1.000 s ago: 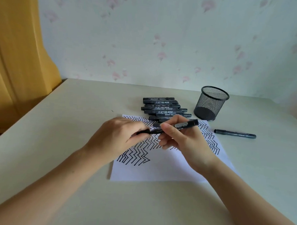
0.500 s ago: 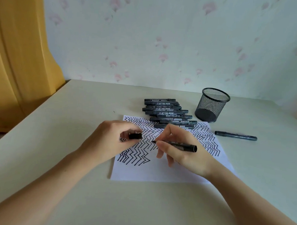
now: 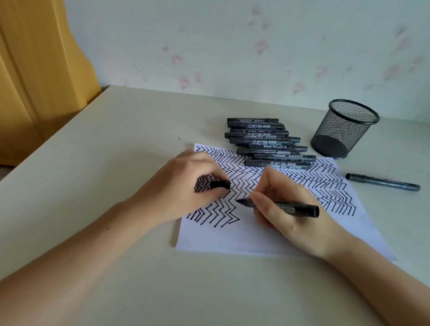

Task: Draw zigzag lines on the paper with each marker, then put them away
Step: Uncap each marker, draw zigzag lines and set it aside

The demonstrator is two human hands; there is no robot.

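A white sheet of paper (image 3: 250,240) lies on the table, its upper half covered in black zigzag lines. My right hand (image 3: 290,213) grips an uncapped black marker (image 3: 295,208), tip pointing left onto the paper near the zigzags. My left hand (image 3: 183,186) rests on the paper's left part and pinches the marker's black cap (image 3: 220,185). Several capped black markers (image 3: 266,141) lie stacked side by side at the paper's far edge. An empty black mesh pen cup (image 3: 346,129) stands to their right.
One more black marker (image 3: 383,182) lies alone on the table (image 3: 110,158) right of the paper. A yellow wooden panel (image 3: 28,68) stands at the left, and a pale flowered wall runs behind the table.
My hands pulled the cap off the marker and moved apart. My left hand now holds the cap, and my right hand has lowered the marker's tip to the paper.
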